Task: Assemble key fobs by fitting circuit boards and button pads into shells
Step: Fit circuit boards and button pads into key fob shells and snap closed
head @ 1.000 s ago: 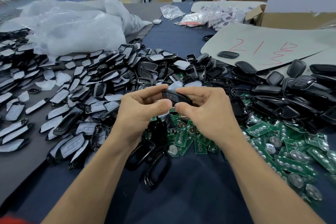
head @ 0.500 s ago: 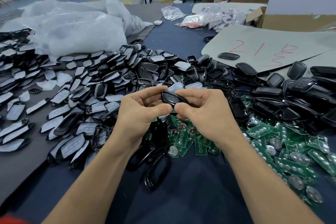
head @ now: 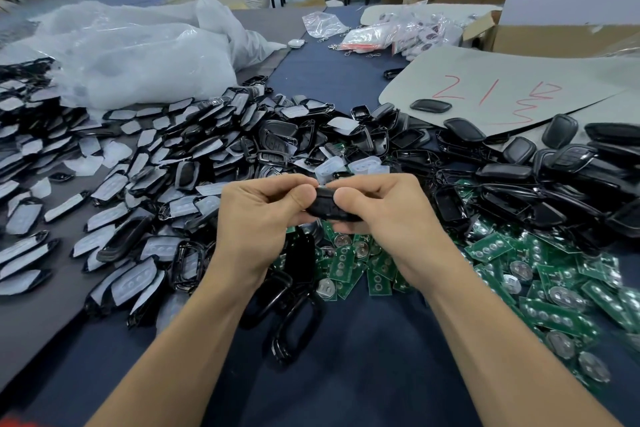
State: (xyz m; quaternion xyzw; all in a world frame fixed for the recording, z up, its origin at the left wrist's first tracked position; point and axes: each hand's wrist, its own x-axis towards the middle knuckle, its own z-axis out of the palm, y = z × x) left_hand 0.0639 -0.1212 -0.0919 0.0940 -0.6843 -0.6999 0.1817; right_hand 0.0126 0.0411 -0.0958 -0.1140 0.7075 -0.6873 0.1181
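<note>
Hands: From my remote feed off the head camera, the left hand [head: 258, 215] and right hand [head: 384, 215] meet at mid-bench. Each curls its thumb and fingers round one end of a single black key fob [head: 325, 206].
Key fob: Held clear of the table between the two hands, roughly level, with both thumbs pressing its near face. I cannot tell whether its seam is closed.
Circuit boards [head: 554, 288]: A green heap running from six o'clock under the hands out to four o'clock, many carrying round metal discs.
Padded shells [head: 138, 184]: Black halves with whitish button pads, strewn from eight to eleven o'clock.
Black shells [head: 519, 177]: A glossy pile from two to three o'clock.
Empty frames [head: 294, 333]: Black rims at six o'clock on the blue cloth [head: 346, 385], between the forearms.
Background: White plastic bags [head: 138, 59] at ten o'clock. A grey sheet [head: 502, 73] with red marks lies at one o'clock, and a cardboard box [head: 561, 38] stands beyond it.
</note>
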